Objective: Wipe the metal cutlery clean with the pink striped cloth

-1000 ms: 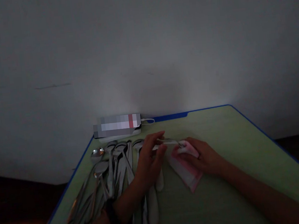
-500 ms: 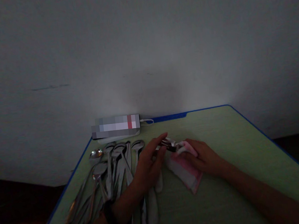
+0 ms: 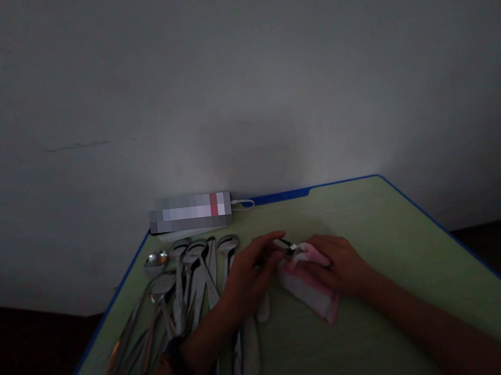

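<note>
Between my hands is a shiny metal piece of cutlery (image 3: 287, 247); its kind is hard to tell in the dim light. My left hand (image 3: 256, 267) grips one end between thumb and fingers. A pink and white cloth (image 3: 308, 292) is bunched in my right hand (image 3: 336, 261), its fingers closed and pressing the fabric against the cutlery. The cloth's loose part hangs down toward the table. Under and left of my left forearm lie several metal spoons (image 3: 197, 251) and other cutlery, partly hidden by the arm.
The light green table (image 3: 402, 267) has a blue edge and stands against a grey wall (image 3: 239, 81). At its back left is a blurred-out device (image 3: 190, 213) with a white cable (image 3: 246, 204). A pale handle (image 3: 250, 351) lies near my left forearm.
The cutlery sits deeper in the cloth, with less of its metal showing. My right hand has come slightly closer to my left. The view has shifted a little.
</note>
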Demonstrator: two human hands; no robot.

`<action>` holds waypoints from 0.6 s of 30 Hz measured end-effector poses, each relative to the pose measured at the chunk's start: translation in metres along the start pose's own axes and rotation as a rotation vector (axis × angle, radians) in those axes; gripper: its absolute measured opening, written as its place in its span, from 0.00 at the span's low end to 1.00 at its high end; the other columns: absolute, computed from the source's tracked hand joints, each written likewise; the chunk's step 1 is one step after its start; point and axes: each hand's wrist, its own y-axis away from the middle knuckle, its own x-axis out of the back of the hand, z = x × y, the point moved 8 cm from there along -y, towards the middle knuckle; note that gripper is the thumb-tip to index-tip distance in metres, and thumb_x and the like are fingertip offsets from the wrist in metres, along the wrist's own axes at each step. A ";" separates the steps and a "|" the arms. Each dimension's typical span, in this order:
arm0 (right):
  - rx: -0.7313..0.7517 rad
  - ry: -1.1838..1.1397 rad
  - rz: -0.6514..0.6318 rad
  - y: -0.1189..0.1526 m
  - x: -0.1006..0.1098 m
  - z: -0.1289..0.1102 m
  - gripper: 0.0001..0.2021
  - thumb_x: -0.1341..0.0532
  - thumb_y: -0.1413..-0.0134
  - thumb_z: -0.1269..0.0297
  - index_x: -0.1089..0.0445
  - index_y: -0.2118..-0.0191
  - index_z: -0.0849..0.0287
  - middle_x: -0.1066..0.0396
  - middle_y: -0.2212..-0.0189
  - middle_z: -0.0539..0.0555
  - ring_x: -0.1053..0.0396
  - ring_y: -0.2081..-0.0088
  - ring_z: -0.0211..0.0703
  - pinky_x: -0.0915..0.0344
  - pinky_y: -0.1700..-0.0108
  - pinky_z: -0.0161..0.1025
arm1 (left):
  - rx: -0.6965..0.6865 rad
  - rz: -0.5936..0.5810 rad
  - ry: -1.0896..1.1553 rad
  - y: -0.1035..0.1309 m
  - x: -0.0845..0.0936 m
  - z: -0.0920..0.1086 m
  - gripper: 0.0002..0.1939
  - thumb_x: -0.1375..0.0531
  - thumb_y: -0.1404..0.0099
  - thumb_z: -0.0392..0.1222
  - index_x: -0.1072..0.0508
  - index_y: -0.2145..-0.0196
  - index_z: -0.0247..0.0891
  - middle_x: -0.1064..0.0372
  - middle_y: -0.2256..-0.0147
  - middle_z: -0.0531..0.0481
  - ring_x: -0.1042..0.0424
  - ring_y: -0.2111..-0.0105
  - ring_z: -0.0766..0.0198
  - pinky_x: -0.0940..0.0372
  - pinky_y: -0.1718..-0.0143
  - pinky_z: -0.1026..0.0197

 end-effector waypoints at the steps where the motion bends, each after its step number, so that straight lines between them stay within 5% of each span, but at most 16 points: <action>1: 0.015 0.013 0.032 0.000 0.002 -0.001 0.13 0.45 0.47 0.56 0.34 0.62 0.60 0.31 0.69 0.56 0.35 0.67 0.42 0.42 0.64 0.38 | 0.006 -0.001 0.016 0.000 0.000 -0.001 0.16 0.44 0.40 0.36 0.32 0.53 0.44 0.29 0.69 0.52 0.31 0.72 0.66 0.36 0.70 0.66; 12: -0.020 -0.166 0.098 -0.001 0.011 -0.003 0.15 0.56 0.39 0.59 0.36 0.68 0.60 0.37 0.70 0.54 0.38 0.68 0.39 0.41 0.64 0.37 | 0.025 -0.035 0.065 0.001 -0.006 -0.006 0.22 0.45 0.38 0.39 0.44 0.47 0.41 0.30 0.65 0.49 0.29 0.66 0.64 0.35 0.65 0.62; 18: -0.032 -0.098 0.069 0.002 0.005 -0.001 0.17 0.56 0.40 0.56 0.36 0.68 0.60 0.36 0.72 0.53 0.39 0.70 0.38 0.41 0.67 0.36 | -0.029 -0.046 -0.031 0.001 -0.004 0.005 0.16 0.45 0.38 0.41 0.38 0.52 0.38 0.28 0.67 0.49 0.28 0.69 0.65 0.34 0.67 0.62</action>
